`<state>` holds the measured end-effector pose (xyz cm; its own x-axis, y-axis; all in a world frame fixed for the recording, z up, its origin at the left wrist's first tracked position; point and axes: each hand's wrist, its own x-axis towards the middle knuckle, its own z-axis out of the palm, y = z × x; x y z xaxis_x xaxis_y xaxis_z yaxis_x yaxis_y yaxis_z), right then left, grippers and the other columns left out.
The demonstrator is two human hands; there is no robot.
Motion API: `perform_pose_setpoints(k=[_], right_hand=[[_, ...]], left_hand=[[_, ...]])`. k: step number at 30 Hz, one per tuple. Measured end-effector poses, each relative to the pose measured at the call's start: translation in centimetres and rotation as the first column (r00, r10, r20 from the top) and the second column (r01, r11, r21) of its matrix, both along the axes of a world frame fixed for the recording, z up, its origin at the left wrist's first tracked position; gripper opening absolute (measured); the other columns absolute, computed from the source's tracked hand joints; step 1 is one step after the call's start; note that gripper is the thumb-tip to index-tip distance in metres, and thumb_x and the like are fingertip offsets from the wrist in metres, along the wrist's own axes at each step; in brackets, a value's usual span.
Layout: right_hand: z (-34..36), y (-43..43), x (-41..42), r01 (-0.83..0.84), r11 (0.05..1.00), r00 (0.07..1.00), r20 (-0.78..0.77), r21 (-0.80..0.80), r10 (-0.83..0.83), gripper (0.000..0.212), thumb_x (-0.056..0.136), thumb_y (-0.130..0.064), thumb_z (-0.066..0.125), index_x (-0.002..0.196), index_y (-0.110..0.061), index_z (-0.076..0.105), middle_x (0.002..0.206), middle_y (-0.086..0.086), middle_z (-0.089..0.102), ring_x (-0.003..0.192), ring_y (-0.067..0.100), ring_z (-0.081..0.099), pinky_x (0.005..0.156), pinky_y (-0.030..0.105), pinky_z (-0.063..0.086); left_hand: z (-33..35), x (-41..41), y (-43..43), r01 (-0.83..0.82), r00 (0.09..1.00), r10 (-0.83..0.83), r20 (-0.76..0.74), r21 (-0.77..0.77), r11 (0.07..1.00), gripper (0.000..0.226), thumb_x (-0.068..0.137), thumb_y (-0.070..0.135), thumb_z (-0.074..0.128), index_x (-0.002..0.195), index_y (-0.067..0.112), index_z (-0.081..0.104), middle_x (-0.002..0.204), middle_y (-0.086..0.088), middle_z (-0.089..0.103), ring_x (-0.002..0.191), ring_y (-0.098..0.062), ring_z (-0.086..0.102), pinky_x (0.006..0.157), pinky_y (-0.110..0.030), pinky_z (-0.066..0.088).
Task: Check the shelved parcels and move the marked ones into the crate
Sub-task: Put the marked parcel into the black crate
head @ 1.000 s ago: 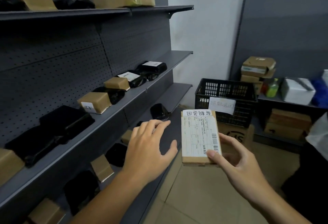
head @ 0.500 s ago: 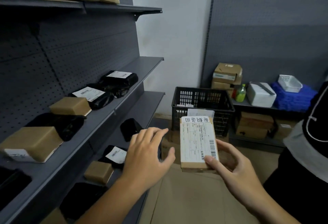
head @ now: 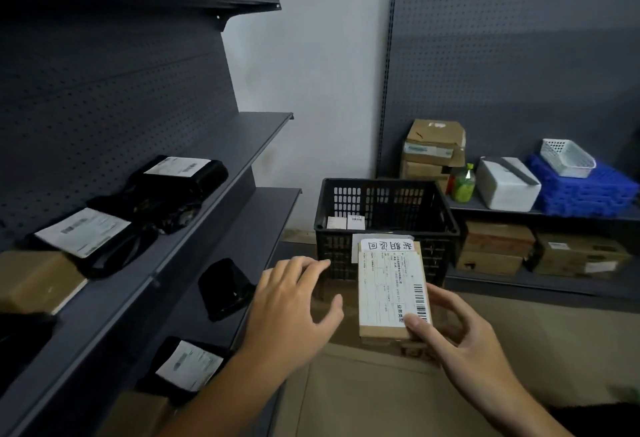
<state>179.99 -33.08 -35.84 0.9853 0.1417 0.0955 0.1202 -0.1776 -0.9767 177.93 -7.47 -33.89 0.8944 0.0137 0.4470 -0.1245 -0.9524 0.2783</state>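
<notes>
- 2 bare hands are in view in front of a black perforated plastic crate [head: 441, 215] that stands on the floor.
- The right hand [head: 464, 339] holds a small brown cardboard parcel [head: 391, 293] with a white shipping label. Its grip pinches the parcel's lower right corner, thumb on the label and fingers curled behind.
- The parcel is upright in the air, near the crate's front wall and not inside it. A white strip with handwritten characters runs along its top.
- The left hand [head: 291, 301] hovers just beside the parcel without touching it, its grip spread and holding nothing.
- Black-bagged labelled parcels [head: 180, 177] lie on the dark grey metal shelf [head: 221, 194] at left.
- 2 white-labelled items [head: 346, 222] lie inside the crate.
</notes>
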Motion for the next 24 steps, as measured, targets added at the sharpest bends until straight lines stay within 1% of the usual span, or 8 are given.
perform_pose_setpoints(k=[2, 4, 7, 13, 16, 19, 23, 24], right_hand=[[-0.9, -0.3, 3.6, 0.013, 1.0, 1.0, -0.016, -0.006, -0.013, 0.055, 0.072, -0.044, 0.082, 0.125, -0.038, 0.067, 0.12, -0.021, 0.072, 0.112, 0.001, 0.068, 0.089, 0.022, 0.057], [-1.6, -0.6, 7.4, 0.02, 0.999, 0.999, -0.038, -0.029, -0.022, 0.056, 0.072, -0.051, 0.082, 0.125, -0.042, 0.066, 0.122, -0.023, 0.07, 0.118, 0.0, 0.063, 0.101, 0.035, 0.053], [-1.8, -0.9, 12.8, 0.012, 1.0, 0.995, -0.096, -0.007, -0.013, 0.058, 0.071, -0.053, 0.082, 0.125, -0.044, 0.065, 0.122, -0.02, 0.071, 0.117, 0.004, 0.065, 0.101, 0.041, 0.055], [-1.8, 0.5, 21.5, -0.026, 0.999, 0.99, -0.141, 0.028, 0.029, 0.058, 0.07, -0.05, 0.08, 0.125, -0.043, 0.064, 0.12, -0.022, 0.071, 0.105, 0.005, 0.071, 0.094, 0.035, 0.057], [-2.6, 1.7, 25.3, -0.038, 0.999, 0.984, -0.173, 0.022, 0.042, 0.056, 0.071, -0.05, 0.082, 0.124, -0.047, 0.065, 0.122, -0.023, 0.069, 0.109, 0.01, 0.071, 0.096, 0.04, 0.058], [-3.7, 3.1, 29.6, -0.059, 0.998, 0.975, -0.212, 0.014, 0.06, 0.064, 0.068, -0.056, 0.082, 0.128, -0.045, 0.062, 0.125, -0.019, 0.069, 0.108, 0.01, 0.072, 0.098, 0.042, 0.057], [-5.3, 6.0, 35.4, -0.08, 0.997, 0.963, -0.259, -0.021, 0.072, 0.063, 0.072, -0.045, 0.082, 0.13, -0.038, 0.061, 0.124, -0.017, 0.069, 0.1, 0.008, 0.074, 0.087, 0.033, 0.061], [-5.8, 7.0, 37.1, -0.08, 0.996, 0.96, -0.271, -0.036, 0.067, 0.065, 0.071, -0.046, 0.083, 0.131, -0.037, 0.061, 0.125, -0.017, 0.069, 0.1, 0.008, 0.074, 0.086, 0.033, 0.061]], left_hand=[[-0.4, 3.5, -0.1, 0.006, 1.0, -0.006, -0.022, 0.011, 1.0, 0.054, 0.091, 0.058, 0.047, 0.135, 0.029, 0.06, 0.124, 0.016, 0.057, 0.119, -0.008, 0.052, 0.105, -0.031, 0.039], [-0.5, 7.1, -0.2, 0.005, 0.999, -0.004, -0.044, 0.029, 1.0, 0.054, 0.091, 0.058, 0.048, 0.135, 0.029, 0.06, 0.123, 0.016, 0.057, 0.118, -0.008, 0.052, 0.104, -0.031, 0.04], [-0.2, 12.1, -0.4, 0.0, 0.998, 0.002, -0.062, 0.037, 0.999, 0.054, 0.09, 0.057, 0.049, 0.134, 0.028, 0.061, 0.122, 0.016, 0.058, 0.117, -0.008, 0.053, 0.102, -0.032, 0.042], [-1.2, 20.0, 0.0, -0.005, 0.992, 0.011, -0.122, 0.047, 0.999, 0.055, 0.091, 0.059, 0.048, 0.136, 0.029, 0.06, 0.124, 0.017, 0.057, 0.117, -0.006, 0.052, 0.102, -0.026, 0.036], [-2.2, 23.8, 1.1, -0.015, 0.988, 0.022, -0.152, 0.042, 0.999, 0.057, 0.091, 0.061, 0.045, 0.137, 0.029, 0.058, 0.125, 0.016, 0.056, 0.118, -0.007, 0.05, 0.103, -0.024, 0.033], [-3.5, 28.2, 2.8, -0.014, 0.983, 0.021, -0.18, 0.04, 0.999, 0.059, 0.092, 0.062, 0.04, 0.139, 0.031, 0.055, 0.127, 0.017, 0.054, 0.12, -0.006, 0.048, 0.106, -0.025, 0.034], [-5.5, 34.6, 5.8, -0.022, 0.981, 0.024, -0.194, 0.014, 1.0, 0.058, 0.092, 0.062, 0.039, 0.14, 0.032, 0.053, 0.129, 0.017, 0.053, 0.121, -0.005, 0.047, 0.105, -0.022, 0.028], [-6.1, 36.3, 6.7, -0.024, 0.98, 0.025, -0.199, 0.008, 1.0, 0.058, 0.093, 0.062, 0.039, 0.141, 0.033, 0.051, 0.13, 0.017, 0.052, 0.121, -0.005, 0.046, 0.104, -0.022, 0.028]])
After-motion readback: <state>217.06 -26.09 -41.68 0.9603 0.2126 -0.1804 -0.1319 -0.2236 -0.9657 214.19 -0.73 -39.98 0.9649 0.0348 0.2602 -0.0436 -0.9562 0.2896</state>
